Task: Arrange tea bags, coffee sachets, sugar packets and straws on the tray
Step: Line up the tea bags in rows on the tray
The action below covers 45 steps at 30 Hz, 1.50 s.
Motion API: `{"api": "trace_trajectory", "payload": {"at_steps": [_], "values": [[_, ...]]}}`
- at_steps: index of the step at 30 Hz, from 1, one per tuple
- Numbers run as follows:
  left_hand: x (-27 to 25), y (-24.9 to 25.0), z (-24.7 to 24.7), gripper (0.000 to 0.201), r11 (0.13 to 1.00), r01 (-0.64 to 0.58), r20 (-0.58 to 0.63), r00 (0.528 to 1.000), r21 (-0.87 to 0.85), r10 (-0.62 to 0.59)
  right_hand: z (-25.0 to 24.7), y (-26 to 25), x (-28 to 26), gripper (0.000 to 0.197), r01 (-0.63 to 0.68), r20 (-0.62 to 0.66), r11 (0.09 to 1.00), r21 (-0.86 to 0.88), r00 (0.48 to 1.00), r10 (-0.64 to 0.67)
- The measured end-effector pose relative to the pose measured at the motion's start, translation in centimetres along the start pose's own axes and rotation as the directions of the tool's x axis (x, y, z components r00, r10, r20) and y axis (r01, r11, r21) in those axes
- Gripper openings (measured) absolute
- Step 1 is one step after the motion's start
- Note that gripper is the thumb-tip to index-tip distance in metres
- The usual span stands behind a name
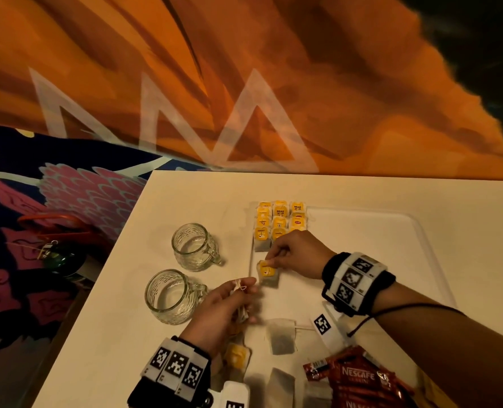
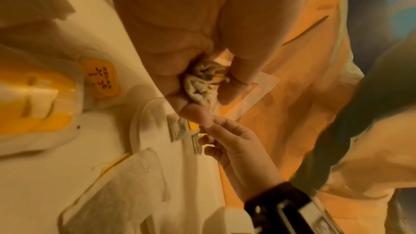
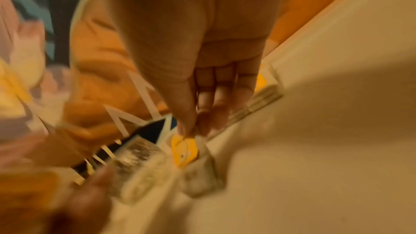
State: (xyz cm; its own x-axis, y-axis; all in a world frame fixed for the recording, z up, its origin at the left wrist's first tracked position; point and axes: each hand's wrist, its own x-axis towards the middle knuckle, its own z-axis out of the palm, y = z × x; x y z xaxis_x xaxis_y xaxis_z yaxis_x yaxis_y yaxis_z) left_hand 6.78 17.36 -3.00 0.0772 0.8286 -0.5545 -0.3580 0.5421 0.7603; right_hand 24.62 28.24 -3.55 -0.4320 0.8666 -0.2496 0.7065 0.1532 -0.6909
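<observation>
Coffee sachets [image 1: 362, 381] cut off; right-wrist view blurred.

2 glass mugs [image 1: 195, 245] [image 1: 172, 295] on white table [image 1: 120, 319], orange cloth [image 1: 244, 83] behind.

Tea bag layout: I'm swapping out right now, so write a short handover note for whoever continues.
Right hand pinches the yellow tag of a tea bag at the tray's near-left part.
Left hand holds a crumpled tea bag string.
Done: a block of yellow-tagged tea bags in the tray's far-left corner.
Left: loose tea bags and Nescafe sachets on the table. Sugar and straws not visible.
</observation>
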Motion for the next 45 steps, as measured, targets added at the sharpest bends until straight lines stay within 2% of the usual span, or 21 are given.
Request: {"api": "trace_trajectory", "payload": {"at_steps": [2,6,13,15,17,19,21,24,27,30,33,35,39,40,45], "values": [[-0.1,0.2,0.1,0.02,1.0,0.004,0.02,1.0,0.013,-0.004,0.4,0.7,1.3,0.009,-0.046,-0.077,0.997,-0.065,0.996,0.041],[0.2,0.2,-0.1,0.019,1.0,0.006,0.018,1.0,0.025,-0.007,0.3,0.8,2.7,0.009,-0.071,-0.183,0.995,-0.07,0.981,0.057],[0.7,0.3,-0.2,0.023,0.994,0.001,-0.008,1.0,0.108,0.0,0.2,0.6,3.6,0.01,-0.084,-0.23,0.995,-0.052,0.971,0.07],[0.7,0.4,-0.1,0.025,0.994,-0.002,0.002,1.0,0.107,0.002,0.2,0.0,2.8,0.015,-0.042,-0.247,0.999,-0.008,0.968,0.038],[0.7,0.6,0.0,0.028,0.996,0.0,0.029,1.0,0.086,-0.003,0.3,-1.1,1.3,0.018,0.06,-0.205,0.989,0.133,0.978,-0.032],[0.6,0.7,0.5,0.026,0.996,0.001,0.07,0.998,0.085,-0.007,0.3,-2.4,-0.4,0.02,0.135,-0.053,0.951,0.278,0.991,-0.125],[0.5,0.9,1.1,0.02,0.995,-0.001,0.12,0.993,0.095,-0.01,0.4,-3.0,-1.7,0.019,0.174,0.062,0.941,0.292,0.978,-0.2],[0.3,1.1,1.8,0.022,0.993,0.011,0.174,0.984,0.116,-0.031,0.4,-2.8,-2.5,0.012,0.199,0.033,0.943,0.268,0.976,-0.215],[0.3,0.8,1.7,0.024,0.989,0.028,0.2,0.978,0.143,-0.056,-0.1,-2.4,-2.9,0.01,0.147,-0.014,0.925,0.35,0.988,-0.152],[0.5,0.2,1.1,0.023,0.979,0.026,0.143,0.988,0.2,-0.056,-1.1,-1.9,-3.4,0.009,0.104,-0.017,0.907,0.408,0.994,-0.106],[0.5,-0.1,0.5,0.023,0.986,0.014,0.047,0.999,0.169,-0.022,-1.6,-1.0,-3.8,0.007,0.095,-0.069,0.928,0.361,0.995,-0.075],[0.3,-0.1,0.0,0.025,0.991,0.022,-0.005,1.0,0.131,-0.022,-1.7,-0.3,-4.0,0.007,0.052,-0.082,0.974,0.221,0.996,-0.035],[0.3,0.0,-0.9,0.034,0.993,0.024,-0.031,0.999,0.116,-0.02,-1.3,0.8,-4.0,0.009,-0.025,0.138,1.0,-0.016,0.99,0.027],[0.3,0.0,-0.9,0.034,0.992,0.023,-0.027,0.999,0.121,-0.02,-1.0,1.1,-3.7,0.01,-0.043,0.149,0.998,-0.048,0.988,0.049],[0.6,-0.2,-0.7,0.029,0.997,0.016,0.025,1.0,0.076,-0.018,-0.7,3.2,-1.4,0.012,-0.176,-0.112,0.983,-0.046,0.979,0.17]]}}
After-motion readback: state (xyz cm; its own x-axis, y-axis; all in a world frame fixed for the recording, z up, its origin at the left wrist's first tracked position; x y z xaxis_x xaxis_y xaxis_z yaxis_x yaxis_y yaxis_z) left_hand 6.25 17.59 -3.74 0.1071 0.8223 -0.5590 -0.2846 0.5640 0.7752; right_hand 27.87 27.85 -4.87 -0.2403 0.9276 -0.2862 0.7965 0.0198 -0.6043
